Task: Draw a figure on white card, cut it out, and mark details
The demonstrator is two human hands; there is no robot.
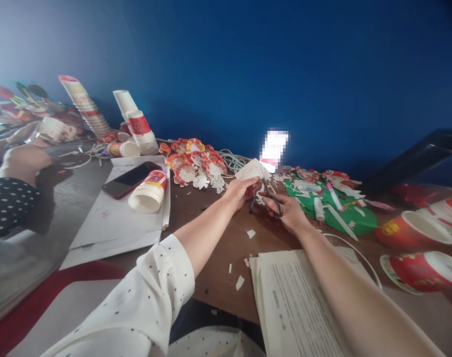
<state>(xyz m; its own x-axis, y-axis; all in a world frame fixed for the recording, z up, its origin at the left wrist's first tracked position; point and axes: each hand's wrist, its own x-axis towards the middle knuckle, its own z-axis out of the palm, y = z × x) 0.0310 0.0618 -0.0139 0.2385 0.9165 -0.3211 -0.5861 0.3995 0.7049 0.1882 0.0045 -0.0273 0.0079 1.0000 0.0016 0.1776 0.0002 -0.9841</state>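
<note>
White paper piece: the white paper piece [249, 170], bearing faint marks, is being held up above the worktop [211, 243], before the blue wall [218, 74].
Left hand: the left hand [245, 192] is closing its grip on the paper's lower edge.
Right hand: the right hand [290, 213] is wrapping its grip around the handles of the scissors [274, 200].
Blades: these are reaching up beside the paper's right edge; how wide they are standing, one cannot tell.
Sound cutting: probably, turning the paper into steady scissors is giving the smoother edge.
Caution: the left fingers are sitting near the blades, so holding them clear is seeming wise.
Paper scraps: paper scraps [239, 282] are lying below.
</note>
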